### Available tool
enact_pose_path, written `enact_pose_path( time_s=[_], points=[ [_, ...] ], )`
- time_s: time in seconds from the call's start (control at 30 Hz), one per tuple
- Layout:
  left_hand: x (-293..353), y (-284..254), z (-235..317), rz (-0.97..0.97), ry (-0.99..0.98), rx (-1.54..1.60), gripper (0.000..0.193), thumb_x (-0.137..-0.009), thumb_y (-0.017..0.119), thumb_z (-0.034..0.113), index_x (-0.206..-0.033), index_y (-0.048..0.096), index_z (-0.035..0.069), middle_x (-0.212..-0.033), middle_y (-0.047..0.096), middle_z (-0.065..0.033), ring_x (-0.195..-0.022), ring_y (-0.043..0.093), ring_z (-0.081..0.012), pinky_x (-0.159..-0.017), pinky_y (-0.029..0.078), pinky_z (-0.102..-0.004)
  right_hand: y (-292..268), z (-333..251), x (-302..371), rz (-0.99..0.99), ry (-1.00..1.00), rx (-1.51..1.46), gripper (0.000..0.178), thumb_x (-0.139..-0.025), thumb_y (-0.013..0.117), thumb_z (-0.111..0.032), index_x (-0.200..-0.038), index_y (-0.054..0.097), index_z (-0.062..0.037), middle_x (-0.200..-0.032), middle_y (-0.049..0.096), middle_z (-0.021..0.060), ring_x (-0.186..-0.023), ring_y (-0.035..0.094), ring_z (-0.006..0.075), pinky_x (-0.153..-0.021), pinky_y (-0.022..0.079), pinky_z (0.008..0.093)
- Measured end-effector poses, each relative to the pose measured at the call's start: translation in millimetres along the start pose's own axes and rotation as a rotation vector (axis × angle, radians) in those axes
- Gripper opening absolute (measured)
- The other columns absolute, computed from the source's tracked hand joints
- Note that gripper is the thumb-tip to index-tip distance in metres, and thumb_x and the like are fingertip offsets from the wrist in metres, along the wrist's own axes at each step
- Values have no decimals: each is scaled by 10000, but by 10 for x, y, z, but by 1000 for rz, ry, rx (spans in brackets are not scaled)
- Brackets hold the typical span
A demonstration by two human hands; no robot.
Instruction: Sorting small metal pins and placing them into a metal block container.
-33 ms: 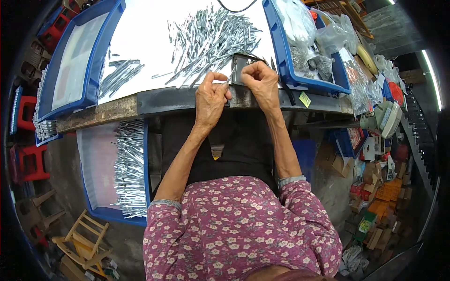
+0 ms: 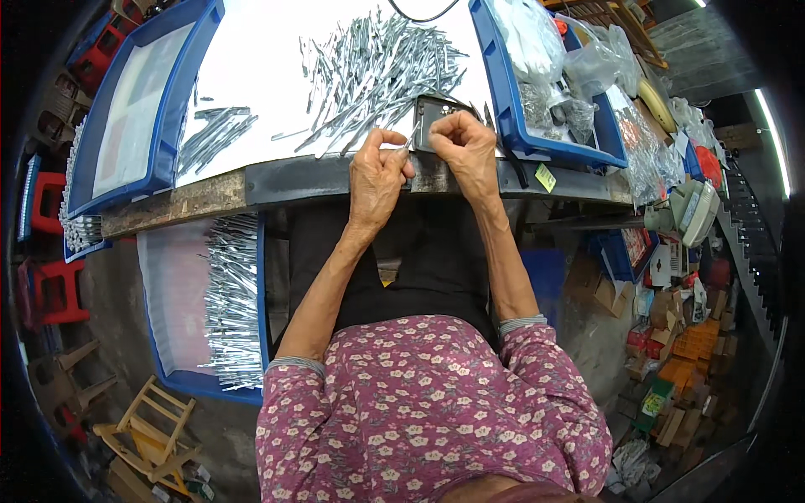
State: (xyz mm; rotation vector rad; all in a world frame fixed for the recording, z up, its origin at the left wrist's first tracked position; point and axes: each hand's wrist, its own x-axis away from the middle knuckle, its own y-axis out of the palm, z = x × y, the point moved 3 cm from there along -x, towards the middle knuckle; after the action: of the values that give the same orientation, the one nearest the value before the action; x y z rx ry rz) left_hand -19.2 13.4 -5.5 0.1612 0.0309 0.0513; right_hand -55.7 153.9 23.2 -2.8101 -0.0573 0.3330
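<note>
My left hand (image 2: 375, 180) is closed at the bench edge, pinching a thin silvery metal piece (image 2: 414, 134) that points up and away. Just to its right, my right hand (image 2: 467, 149) has thumb and forefinger pressed together. Anything in that pinch is too small or hidden to make out. Between and beyond the hands lies a small dark metal tray (image 2: 429, 113), partly covered by the right hand. A large loose pile of slim metal parts (image 2: 377, 67) spreads over the white bench top behind it.
Left of the pile lies a smaller bunch of metal parts (image 2: 220, 138). Blue bins flank the work area, one at left (image 2: 163, 147) and one with plastic bags at right (image 2: 507, 109). Below the bench, another blue bin (image 2: 168, 381) holds many metal pieces. A wooden stool (image 2: 159, 423) stands lower left.
</note>
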Motion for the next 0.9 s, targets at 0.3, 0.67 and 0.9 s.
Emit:
enact_pose_path(
  time_s=[0.3,0.67,0.9],
  points=[
    [8,1,6,-2,5,146,77,-842,503,37,-903,522,-7,-567,512,3,-474,414,-21,-440,319,-160,150,-8,154,-15,-1,-135,135,-732,635,8,-849,570,-1,-763,586,9,-668,543,49,-612,446,175],
    [11,-25,-2,9,29,169,60,-835,521,35,-881,536,-2,-568,518,0,-477,418,-17,-425,306,-160,208,-77,200,48,-28,-161,123,-721,659,2,-819,585,-10,-730,594,3,-651,547,45,-592,448,169],
    [9,-49,-6,-25,7,261,62,-837,525,40,-879,533,-6,-572,517,-4,-451,398,-9,-395,281,-147,216,-70,196,41,-61,-127,128,-722,660,0,-826,588,-13,-732,598,1,-656,549,41,-598,446,169]
  ],
)
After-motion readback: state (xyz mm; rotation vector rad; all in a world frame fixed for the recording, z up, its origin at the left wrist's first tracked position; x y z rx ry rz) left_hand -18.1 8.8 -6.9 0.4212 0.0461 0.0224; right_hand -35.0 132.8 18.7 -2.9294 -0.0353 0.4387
